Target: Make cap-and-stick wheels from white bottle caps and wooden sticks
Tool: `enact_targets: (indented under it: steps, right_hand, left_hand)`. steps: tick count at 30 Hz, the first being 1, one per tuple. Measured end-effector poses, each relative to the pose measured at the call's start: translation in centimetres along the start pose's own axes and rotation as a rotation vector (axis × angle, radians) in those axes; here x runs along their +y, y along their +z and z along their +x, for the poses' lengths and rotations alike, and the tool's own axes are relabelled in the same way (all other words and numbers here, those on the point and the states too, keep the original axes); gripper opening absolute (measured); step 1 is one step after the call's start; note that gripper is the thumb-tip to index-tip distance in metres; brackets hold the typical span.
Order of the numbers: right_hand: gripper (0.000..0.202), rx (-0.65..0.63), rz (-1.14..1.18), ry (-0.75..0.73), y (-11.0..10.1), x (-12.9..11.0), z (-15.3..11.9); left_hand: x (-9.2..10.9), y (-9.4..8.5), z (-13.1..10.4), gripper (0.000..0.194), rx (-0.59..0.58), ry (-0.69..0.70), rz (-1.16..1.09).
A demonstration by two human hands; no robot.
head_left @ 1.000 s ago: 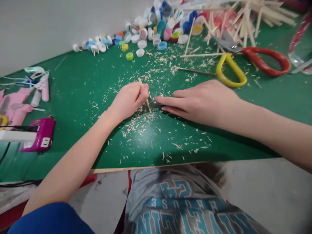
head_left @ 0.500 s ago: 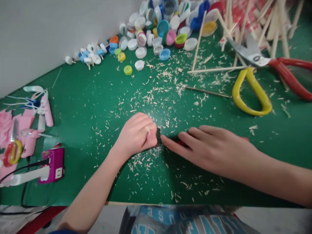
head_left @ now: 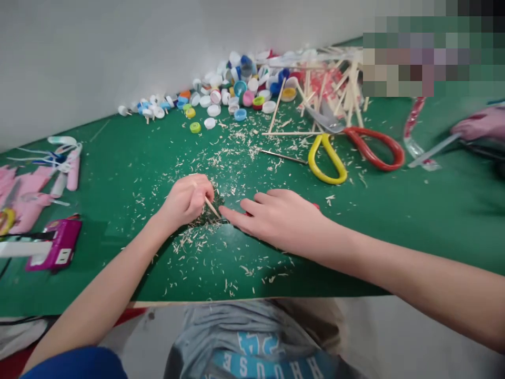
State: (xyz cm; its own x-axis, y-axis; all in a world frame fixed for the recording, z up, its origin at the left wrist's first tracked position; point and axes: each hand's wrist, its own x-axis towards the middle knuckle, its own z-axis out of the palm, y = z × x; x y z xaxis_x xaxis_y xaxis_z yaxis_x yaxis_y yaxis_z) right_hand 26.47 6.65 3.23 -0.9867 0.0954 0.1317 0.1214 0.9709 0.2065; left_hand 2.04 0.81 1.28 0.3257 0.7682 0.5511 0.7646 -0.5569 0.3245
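My left hand (head_left: pixel 187 201) is closed around a thin wooden stick (head_left: pixel 213 208). The stick slants down from my fingers, its free end close to my right index fingertip. Palm down on the table, my right hand (head_left: pixel 276 221) curls over a red-handled knife (head_left: pixel 316 206) with the index finger stretched forward. Most of that tool is hidden under the hand; bits of red and a short dark blade near the stick's tip show. Pale wood shavings (head_left: pixel 189 238) lie scattered around both hands on the green tabletop (head_left: pixel 130 226).
Coloured bottle caps (head_left: pixel 215 96) are heaped along the wall. Beyond my right hand lie scissors (head_left: pixel 363 145) with red and yellow handles, a thin metal rod (head_left: pixel 284 156) and many wooden sticks (head_left: pixel 351 100). A purple power adapter (head_left: pixel 59 245) and pink tools (head_left: pixel 29 215) sit at left.
The view has tilted up and shifted right. The stick, mostly hidden in my left fist before, now shows slanting out toward my right fingertip. My right hand still covers the red-handled knife.
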Motion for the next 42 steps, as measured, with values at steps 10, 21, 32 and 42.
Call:
enact_targets:
  steps: [10, 21, 32, 42]
  right_hand:
    - [0.039, -0.008, 0.1, 0.145, -0.3, -0.2, 1.5]
    - [0.03, -0.16, 0.057, 0.339, -0.5, 0.0, 1.1]
    - [0.036, -0.262, 0.045, 0.264, -1.5, 0.5, 1.8]
    - [0.033, -0.034, 0.039, 0.03, -0.3, 0.8, 1.9]
  left_hand:
    - [1.8, -0.6, -0.4, 0.045, 0.051, 0.225, 0.219]
    - [4.4, -1.4, -2.2, 0.012, -0.083, 0.291, 0.307]
    - [3.0, -2.2, -2.0, 0.027, -0.018, -0.503, -0.162]
    - [2.7, -2.6, -1.3, 0.035, -0.038, -0.594, -0.33]
